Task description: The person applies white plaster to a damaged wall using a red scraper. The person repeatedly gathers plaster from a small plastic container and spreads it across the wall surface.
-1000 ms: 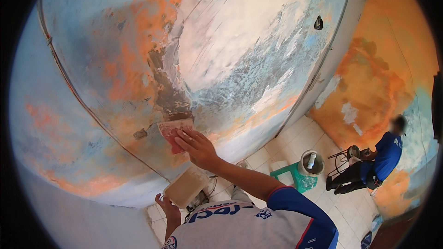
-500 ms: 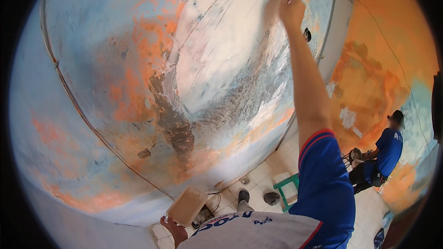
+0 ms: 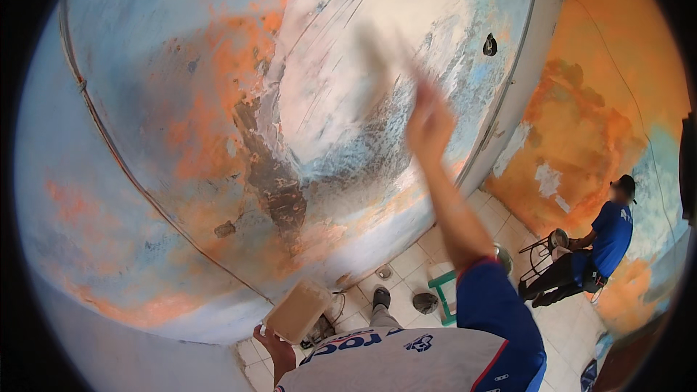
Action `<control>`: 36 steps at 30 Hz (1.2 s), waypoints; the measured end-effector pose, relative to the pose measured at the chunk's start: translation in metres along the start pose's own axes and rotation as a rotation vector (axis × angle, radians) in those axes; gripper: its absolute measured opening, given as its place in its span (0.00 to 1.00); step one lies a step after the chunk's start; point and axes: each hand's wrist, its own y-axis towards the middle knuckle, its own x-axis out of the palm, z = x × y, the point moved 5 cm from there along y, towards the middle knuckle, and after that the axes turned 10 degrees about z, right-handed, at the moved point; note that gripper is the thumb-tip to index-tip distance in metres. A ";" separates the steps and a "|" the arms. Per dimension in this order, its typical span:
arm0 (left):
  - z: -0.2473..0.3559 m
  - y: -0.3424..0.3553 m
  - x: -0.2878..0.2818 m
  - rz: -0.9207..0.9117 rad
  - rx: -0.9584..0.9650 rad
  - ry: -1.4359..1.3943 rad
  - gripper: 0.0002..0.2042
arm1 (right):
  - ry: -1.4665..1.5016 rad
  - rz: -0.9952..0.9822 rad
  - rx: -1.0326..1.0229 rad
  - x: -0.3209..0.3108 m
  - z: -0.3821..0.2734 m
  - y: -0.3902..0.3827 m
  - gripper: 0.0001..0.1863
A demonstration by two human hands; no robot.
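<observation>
My right hand (image 3: pixel 430 120) is raised before the white patch (image 3: pixel 334 101) on the flaking blue-and-orange wall (image 3: pixel 123 131), closed on a scraper (image 3: pixel 398 54) that is smeared by motion; whether it touches the wall I cannot tell. My left hand (image 3: pixel 276 345) is low at the lower middle, holding a tan rectangular board (image 3: pixel 298 311) by its lower left end, near the foot of the wall.
A cable (image 3: pixel 138 185) runs down the wall. A co-worker (image 3: pixel 610 236) in blue stands right, beside a metal stand (image 3: pixel 534 258) and an orange wall (image 3: pixel 559 145). On the tiled floor (image 3: pixel 403 272) are a green stool (image 3: pixel 446 305) and a dark round object (image 3: pixel 425 303).
My right hand went from low on the wall up to the top of the white patch, then came down and left, now over the patch. My left hand still holds the board low.
</observation>
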 end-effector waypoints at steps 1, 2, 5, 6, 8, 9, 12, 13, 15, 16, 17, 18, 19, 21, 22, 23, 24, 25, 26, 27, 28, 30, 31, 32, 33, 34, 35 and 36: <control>0.001 -0.004 -0.003 0.003 0.021 0.015 0.24 | 0.019 0.222 -0.154 0.002 -0.004 0.064 0.17; 0.000 -0.007 0.000 -0.017 0.037 0.032 0.24 | 0.068 0.317 -0.195 0.002 0.023 0.125 0.16; -0.001 -0.002 -0.005 -0.045 0.082 0.116 0.23 | 0.078 0.340 -0.203 0.007 0.051 0.231 0.17; -0.005 0.007 -0.016 -0.091 0.209 0.191 0.24 | 0.073 0.286 -0.205 0.016 0.053 0.230 0.18; -0.015 0.029 -0.034 -0.124 0.333 0.257 0.25 | 0.056 0.182 -0.208 0.033 0.052 0.221 0.18; -0.012 0.030 -0.037 -0.104 0.331 0.247 0.26 | 0.001 0.143 -0.128 0.040 0.044 0.186 0.19; -0.006 0.018 -0.019 -0.018 0.170 0.090 0.28 | 0.075 0.059 -0.143 0.067 0.001 0.021 0.16; -0.015 0.037 -0.028 -0.090 0.285 0.159 0.29 | 0.254 0.077 -0.371 0.073 -0.024 -0.045 0.16; -0.011 0.028 -0.016 -0.027 0.114 0.026 0.30 | 0.045 -0.468 -0.259 0.078 -0.058 -0.181 0.19; -0.014 0.032 -0.020 -0.051 0.122 0.040 0.30 | 0.178 -0.442 -0.260 0.065 -0.075 -0.239 0.21; -0.019 0.045 -0.029 -0.058 0.133 0.042 0.30 | 0.295 -0.505 -0.224 0.048 -0.103 -0.271 0.21; -0.022 0.053 -0.033 -0.079 0.142 0.049 0.30 | 0.398 -0.560 -0.191 0.038 -0.121 -0.285 0.21; -0.011 0.035 -0.018 -0.080 0.140 -0.024 0.30 | 0.422 -0.558 -0.140 0.035 -0.116 -0.285 0.21; -0.004 0.028 -0.027 -0.012 0.131 -0.042 0.29 | 0.495 -0.549 -0.055 0.026 -0.110 -0.267 0.20; -0.002 0.027 -0.031 0.023 0.127 -0.061 0.29 | 0.389 -0.410 -0.120 0.027 -0.096 -0.230 0.18; -0.001 0.027 -0.036 0.021 0.155 -0.035 0.28 | 0.258 -0.264 -0.168 0.026 -0.078 -0.191 0.17; -0.001 0.027 -0.044 0.023 0.182 -0.012 0.28 | 0.130 -0.122 -0.193 0.025 -0.072 -0.145 0.16; -0.003 0.027 -0.050 0.026 0.210 0.011 0.28 | 0.239 0.020 -0.172 0.027 -0.065 -0.090 0.18; -0.001 0.020 -0.044 0.037 0.161 0.002 0.28 | 0.145 0.120 -0.175 0.023 -0.056 -0.039 0.20; 0.006 0.010 -0.036 0.047 0.114 -0.002 0.28 | 0.076 0.205 -0.254 0.024 -0.046 -0.005 0.22; 0.009 0.003 -0.032 0.068 0.073 -0.014 0.28 | 0.017 0.292 -0.322 0.029 -0.039 0.027 0.24; -0.008 0.029 -0.058 -0.063 0.260 0.109 0.28 | 0.201 0.079 -0.098 0.048 -0.053 0.024 0.24; -0.013 0.037 -0.059 -0.096 0.304 0.139 0.28 | 0.207 0.048 -0.123 0.057 -0.060 0.012 0.25; -0.016 0.044 -0.058 -0.135 0.351 0.169 0.28 | 0.045 0.181 -0.423 0.064 -0.065 -0.021 0.24; -0.018 0.046 -0.055 -0.132 0.345 0.166 0.28 | 0.058 0.087 -0.390 0.072 -0.069 -0.064 0.22; -0.019 0.046 -0.058 -0.104 0.313 0.146 0.28 | 0.067 -0.032 -0.391 0.074 -0.082 -0.115 0.22; -0.020 0.046 -0.055 -0.090 0.279 0.127 0.28 | 0.063 -0.147 -0.395 0.072 -0.095 -0.161 0.21; -0.016 0.042 -0.044 -0.077 0.214 0.099 0.28 | -0.017 -0.444 -0.260 0.075 -0.094 -0.222 0.24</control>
